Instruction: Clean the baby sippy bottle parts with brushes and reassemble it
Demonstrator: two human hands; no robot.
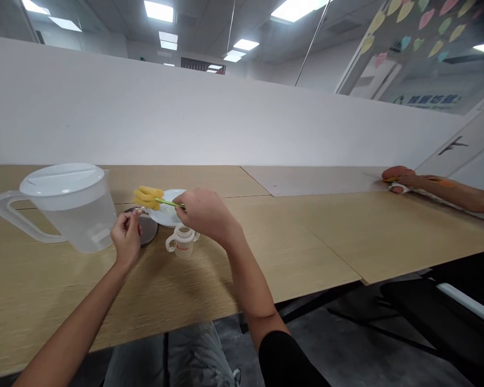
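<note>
My right hand (205, 214) is closed on the green handle of a bottle brush (150, 196), whose yellow sponge head points left over a white plate (166, 214). Below that hand stands a small clear baby bottle with two handles (181, 242). My left hand (126, 234) is pinched shut on something small that I cannot make out, just above a round dark lid or dish (149, 231). A clear plastic pitcher with a white lid (70, 207) stands to the left of my left hand.
The wooden table (306, 236) runs along a white partition wall (226, 123). Another person's arm and hand (427, 185) rest on the table at the far right. A dark chair (447, 312) stands beyond the table's right edge.
</note>
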